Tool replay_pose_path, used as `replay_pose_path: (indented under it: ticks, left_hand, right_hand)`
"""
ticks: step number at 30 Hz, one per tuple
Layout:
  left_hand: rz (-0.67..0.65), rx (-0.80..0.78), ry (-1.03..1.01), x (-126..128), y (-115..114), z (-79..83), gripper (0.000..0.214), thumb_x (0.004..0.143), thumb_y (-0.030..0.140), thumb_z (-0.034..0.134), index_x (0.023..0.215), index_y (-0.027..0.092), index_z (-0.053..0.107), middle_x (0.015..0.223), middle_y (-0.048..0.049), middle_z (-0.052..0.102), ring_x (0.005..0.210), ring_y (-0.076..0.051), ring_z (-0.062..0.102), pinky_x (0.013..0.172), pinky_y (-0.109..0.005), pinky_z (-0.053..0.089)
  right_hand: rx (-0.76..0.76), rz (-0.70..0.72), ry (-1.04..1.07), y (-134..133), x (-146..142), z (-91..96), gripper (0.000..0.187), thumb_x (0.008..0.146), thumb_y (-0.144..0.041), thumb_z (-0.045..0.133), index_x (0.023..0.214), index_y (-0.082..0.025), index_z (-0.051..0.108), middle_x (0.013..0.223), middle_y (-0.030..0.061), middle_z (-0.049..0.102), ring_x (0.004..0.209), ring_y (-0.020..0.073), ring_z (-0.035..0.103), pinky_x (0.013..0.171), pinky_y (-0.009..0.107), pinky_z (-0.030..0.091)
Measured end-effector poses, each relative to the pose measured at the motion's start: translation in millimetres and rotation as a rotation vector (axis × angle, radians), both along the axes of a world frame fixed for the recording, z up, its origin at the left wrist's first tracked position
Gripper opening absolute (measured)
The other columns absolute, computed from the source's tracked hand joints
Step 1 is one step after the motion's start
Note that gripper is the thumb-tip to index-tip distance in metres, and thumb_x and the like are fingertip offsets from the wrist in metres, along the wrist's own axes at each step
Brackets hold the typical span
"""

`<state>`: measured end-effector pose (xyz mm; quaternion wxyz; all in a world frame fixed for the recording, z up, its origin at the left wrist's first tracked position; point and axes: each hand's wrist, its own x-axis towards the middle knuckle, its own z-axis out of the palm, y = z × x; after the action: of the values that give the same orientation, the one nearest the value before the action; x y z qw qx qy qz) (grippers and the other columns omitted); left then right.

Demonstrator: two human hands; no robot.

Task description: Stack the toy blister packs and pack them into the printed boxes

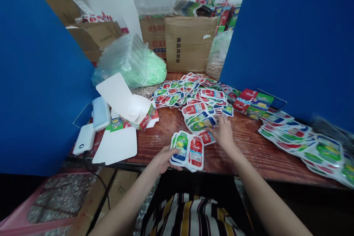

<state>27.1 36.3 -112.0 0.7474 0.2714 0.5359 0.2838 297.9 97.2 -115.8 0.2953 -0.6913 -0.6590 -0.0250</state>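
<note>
My left hand (163,159) is closed on a small stack of flat printed cards (188,150) at the front edge of the red-brown wooden table (249,147); the top card shows a green drink picture and a red cola picture. My right hand (223,132) reaches just beyond, fingers resting on loose cards (203,121) of the same kind and pinching one red card (207,137). Many more such cards (193,90) lie spread over the middle of the table.
Another spread of cards (304,142) covers the right side. Folded white box blanks (121,97), a white power bank (84,138) and a pale blue case (101,112) lie at the left. Clear plastic trays (124,59), green shred and cardboard boxes (189,42) stand behind. Blue panels (38,81) flank both sides.
</note>
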Motion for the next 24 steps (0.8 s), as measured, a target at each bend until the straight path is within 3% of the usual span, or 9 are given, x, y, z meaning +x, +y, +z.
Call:
replay_pose_path:
  ticks: [3,7,11,13,15,18,20,22,24]
  left_hand:
    - [-0.044,-0.022,-0.003,5.1,0.7,-1.2,0.034,0.07,0.026,0.072,0.098,0.009,0.063,0.081,-0.011,0.071,0.064,-0.021,0.067,0.048,-0.033,0.057]
    - [-0.042,-0.049,0.002,8.0,1.7,-0.9,0.035,0.072,0.025,0.07,0.102,0.009,0.062,0.085,-0.0119,0.071,0.065,-0.022,0.067,0.048,-0.033,0.057]
    - [-0.04,-0.097,-0.072,8.3,2.5,5.2,0.041,0.077,0.045,0.065,0.099,0.01,0.066,0.083,-0.011,0.071,0.064,-0.021,0.067,0.047,-0.031,0.057]
    - [-0.067,-0.139,-0.137,8.6,2.8,8.6,0.057,0.077,0.063,0.058,0.098,0.011,0.067,0.086,-0.0121,0.072,0.067,-0.022,0.068,0.048,-0.032,0.057]
    - [-0.072,-0.145,-0.118,9.6,2.8,10.2,0.058,0.072,0.063,0.064,0.098,0.012,0.067,0.083,-0.0113,0.072,0.066,-0.023,0.068,0.05,-0.033,0.058]
    - [-0.022,-0.101,0.006,12.5,2.5,8.8,0.046,0.063,0.037,0.081,0.098,0.011,0.066,0.074,-0.0076,0.071,0.061,-0.022,0.067,0.051,-0.034,0.058]
    - [-0.006,-0.097,0.031,14.6,2.0,7.0,0.044,0.062,0.029,0.081,0.098,0.01,0.066,0.073,-0.0079,0.07,0.06,-0.021,0.067,0.05,-0.035,0.058]
    - [0.003,-0.088,0.03,16.1,0.9,5.8,0.042,0.064,0.027,0.078,0.1,0.008,0.065,0.076,-0.0098,0.071,0.061,-0.022,0.067,0.05,-0.035,0.059]
    - [0.017,-0.074,0.035,16.6,-1.0,5.6,0.043,0.066,0.027,0.076,0.103,0.008,0.064,0.079,-0.0106,0.072,0.062,-0.022,0.067,0.048,-0.035,0.059]
  right_hand:
    - [0.108,0.12,0.09,-5.6,-1.1,11.1,0.036,0.078,-0.045,0.066,0.096,-0.017,0.055,0.101,0.0117,0.058,0.096,0.0285,0.053,0.083,0.039,0.043]
    - [-0.003,0.363,0.237,-32.9,-17.5,22.9,0.014,0.087,-0.031,0.057,0.095,-0.02,0.053,0.086,0.0033,0.064,0.074,0.0184,0.06,0.066,0.028,0.046]
    - [-0.018,0.632,-0.1,-76.2,-52.6,15.1,0.023,0.084,-0.008,0.048,0.101,-0.02,0.058,0.098,0.0062,0.067,0.088,0.0205,0.059,0.074,0.03,0.047]
    - [-0.034,0.715,-0.27,-93.5,-69.0,10.7,0.028,0.081,-0.005,0.049,0.104,-0.018,0.06,0.105,0.0088,0.065,0.092,0.023,0.057,0.076,0.033,0.049]
    - [-0.1,0.741,-0.312,-101.3,-77.8,14.4,0.028,0.08,-0.007,0.054,0.105,-0.017,0.061,0.109,0.0103,0.063,0.095,0.0243,0.056,0.078,0.034,0.05]
    - [-0.261,0.862,-0.168,-87.8,-71.9,35.0,0.028,0.079,-0.017,0.062,0.107,-0.019,0.062,0.11,0.0078,0.063,0.098,0.022,0.057,0.082,0.032,0.05]
    - [-0.266,0.862,-0.064,-62.8,-58.7,47.4,0.029,0.084,-0.024,0.061,0.112,-0.022,0.062,0.111,0.0065,0.064,0.1,0.02,0.059,0.087,0.031,0.049]
    - [-0.142,0.665,-0.115,-31.2,-44.4,48.6,0.038,0.086,-0.018,0.055,0.123,-0.021,0.058,0.123,0.0095,0.06,0.113,0.0236,0.055,0.097,0.039,0.044]
    - [-0.074,0.491,-0.326,-1.6,-34.0,37.2,0.061,0.079,-0.003,0.053,0.137,-0.023,0.048,0.142,0.0127,0.047,0.13,0.0321,0.042,0.106,0.053,0.033]
